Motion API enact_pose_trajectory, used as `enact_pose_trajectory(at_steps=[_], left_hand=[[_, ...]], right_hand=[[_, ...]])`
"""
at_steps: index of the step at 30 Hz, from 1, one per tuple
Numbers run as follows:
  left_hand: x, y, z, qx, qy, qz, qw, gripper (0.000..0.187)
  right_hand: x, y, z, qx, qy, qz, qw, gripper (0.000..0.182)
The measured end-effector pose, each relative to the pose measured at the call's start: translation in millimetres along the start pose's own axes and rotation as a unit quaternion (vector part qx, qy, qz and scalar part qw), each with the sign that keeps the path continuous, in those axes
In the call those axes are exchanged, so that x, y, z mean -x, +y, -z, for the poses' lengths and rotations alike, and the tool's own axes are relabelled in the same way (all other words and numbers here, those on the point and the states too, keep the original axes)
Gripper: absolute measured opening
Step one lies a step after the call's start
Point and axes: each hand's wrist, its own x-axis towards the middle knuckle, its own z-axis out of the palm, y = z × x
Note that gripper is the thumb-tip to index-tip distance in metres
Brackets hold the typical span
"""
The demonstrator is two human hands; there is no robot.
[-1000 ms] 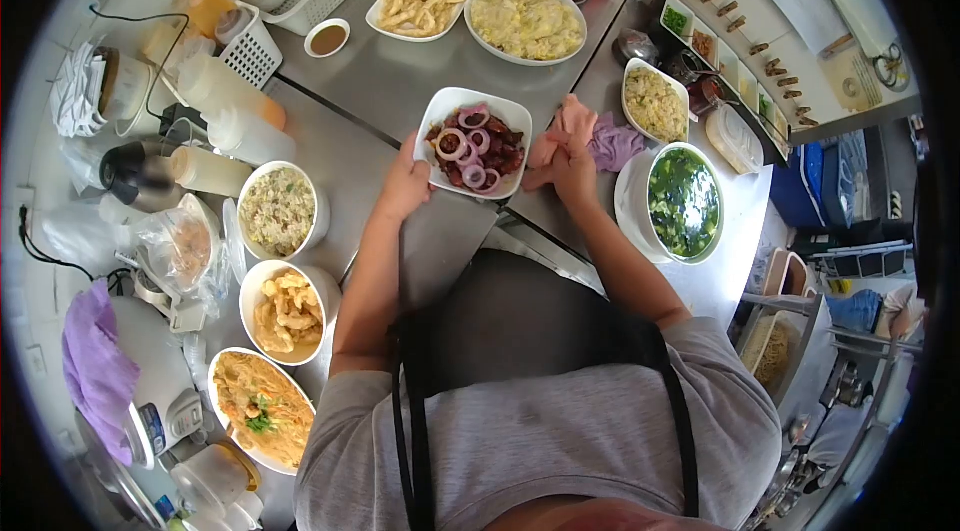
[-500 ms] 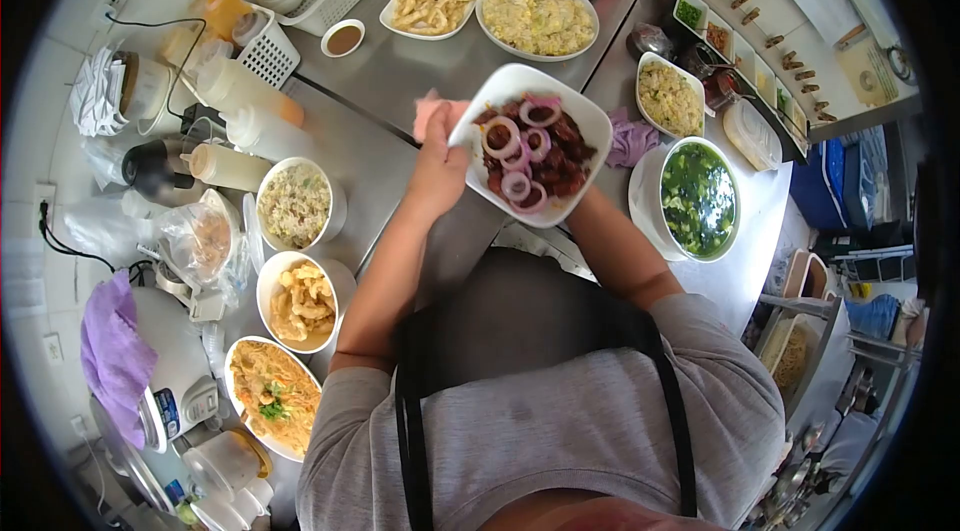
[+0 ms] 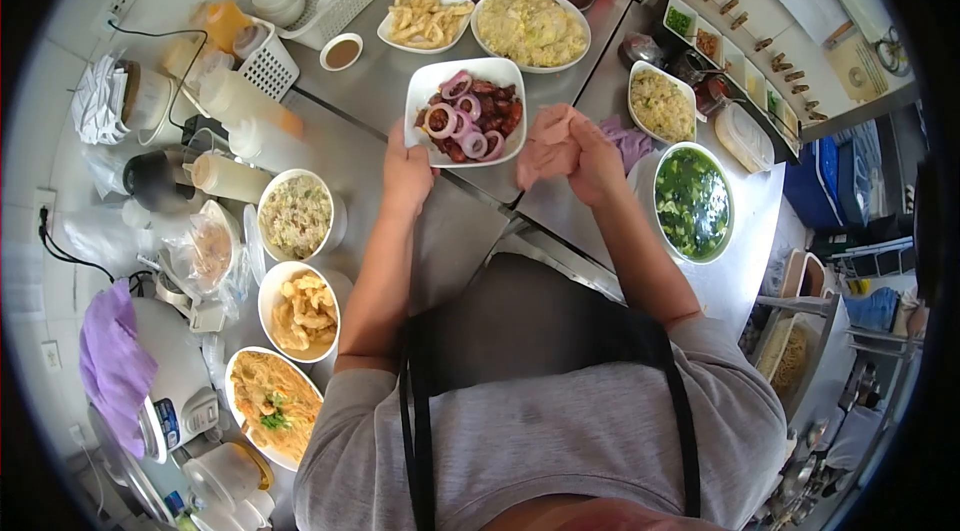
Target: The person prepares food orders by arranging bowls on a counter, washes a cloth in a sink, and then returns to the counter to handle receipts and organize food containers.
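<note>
A square white bowl [image 3: 466, 157] of dark glazed meat with purple onion rings [image 3: 467, 121] is held by its lower left corner in my left hand [image 3: 406, 176]. My thumb lies against the rim and the fingers are mostly hidden beneath. To the right, my right hand [image 3: 597, 167] grips a crumpled pink cloth [image 3: 547, 143], apart from the bowl. Behind the bowl stand a dish of fried strips [image 3: 428, 19] and an oval plate of fried rice [image 3: 532, 27]. Nearest my right hand are a purple cloth [image 3: 627, 141] and a bowl of green soup [image 3: 694, 201].
On the left stand a rice bowl [image 3: 296, 212], a bowl of fried pieces [image 3: 302, 312], a noodle dish [image 3: 272, 409] and several squeeze bottles [image 3: 222, 177]. A small sauce dish [image 3: 342, 52] sits behind. Another rice dish [image 3: 662, 103] and a condiment rack [image 3: 735, 71] are at right.
The bowl has moved left and levelled out. My right hand has come from beneath it to its right side and now holds the pink cloth, which was at the bowl's left before.
</note>
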Motion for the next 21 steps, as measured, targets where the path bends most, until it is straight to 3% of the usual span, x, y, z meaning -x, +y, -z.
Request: enact_pose_trajectory(at_steps=[2,5,8,9,11,15,17,18,19,21], left_hand=[[8.2,1.3,-5.5,-0.010,-0.023,0.004,1.000,0.045],[24.8,3.7,-11.9,-0.055,-0.066,-0.059,0.995,0.047],[42.9,24.5,-13.8,-0.087,-0.112,-0.018,0.990,0.048],[46.5,30.9,-14.0,-0.097,-0.135,0.001,0.986,0.047],[50.4,34.4,-15.1,-0.083,-0.168,0.027,0.982,0.046],[41.2,31.8,-10.2,-0.027,-0.120,0.021,0.992,0.044],[32.2,34.5,2.4,0.005,-0.105,0.030,0.994,0.043],[21.0,23.8,9.3,0.023,-0.080,0.014,0.996,0.046],[15.8,23.5,15.7,0.027,-0.044,0.012,0.999,0.045],[5.3,17.6,32.1,0.017,0.011,-0.005,1.000,0.045]], right_hand=[[-8.9,18.4,3.3,-0.049,-0.036,0.041,0.997,0.032],[-5.0,0.6,-30.4,-0.149,0.041,0.038,0.987,0.035],[-22.8,-9.8,-17.7,-0.244,-0.137,-0.021,0.960,0.036],[-35.9,-7.1,-21.2,-0.191,-0.203,-0.011,0.960,0.046],[-30.4,4.7,-22.9,-0.141,-0.205,-0.061,0.967,0.047],[-1.6,17.0,-37.3,-0.038,-0.201,-0.150,0.967,0.048],[-4.7,-1.7,-38.3,0.245,-0.105,-0.212,0.940,0.038],[-15.3,-21.7,-32.5,0.480,-0.005,-0.242,0.844,0.032],[-38.9,-16.6,9.4,0.456,0.041,-0.139,0.878,0.031],[-75.1,-16.7,44.1,0.438,0.187,0.060,0.877,0.031]])
